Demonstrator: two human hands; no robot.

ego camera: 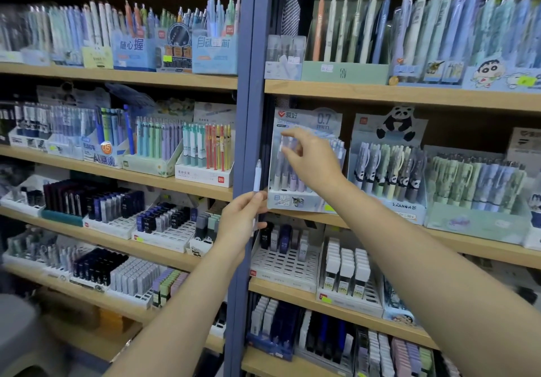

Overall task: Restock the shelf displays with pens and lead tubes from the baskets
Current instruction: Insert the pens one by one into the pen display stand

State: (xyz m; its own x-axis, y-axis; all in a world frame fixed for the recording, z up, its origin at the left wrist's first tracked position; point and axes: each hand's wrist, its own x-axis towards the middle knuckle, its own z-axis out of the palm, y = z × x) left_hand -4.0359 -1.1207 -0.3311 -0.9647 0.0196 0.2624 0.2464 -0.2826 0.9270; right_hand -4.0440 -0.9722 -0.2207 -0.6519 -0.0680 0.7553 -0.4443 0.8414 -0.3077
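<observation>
My left hand grips a pale lilac pen upright in front of the blue shelf post, its tip pointing up. My right hand reaches into the 0.7 mm pen display box on the second shelf right of the post. Its fingers pinch the tops of the pens standing in that box; the hand hides the pens behind it. Lead tubes stand in a white slotted tray one shelf below. No basket is in view.
A blue upright post divides two shelf bays. A panda pen display stands right of the 0.7 mm box. Wooden shelves hold many pen boxes above and lead-tube trays below. A grey stool sits at lower left.
</observation>
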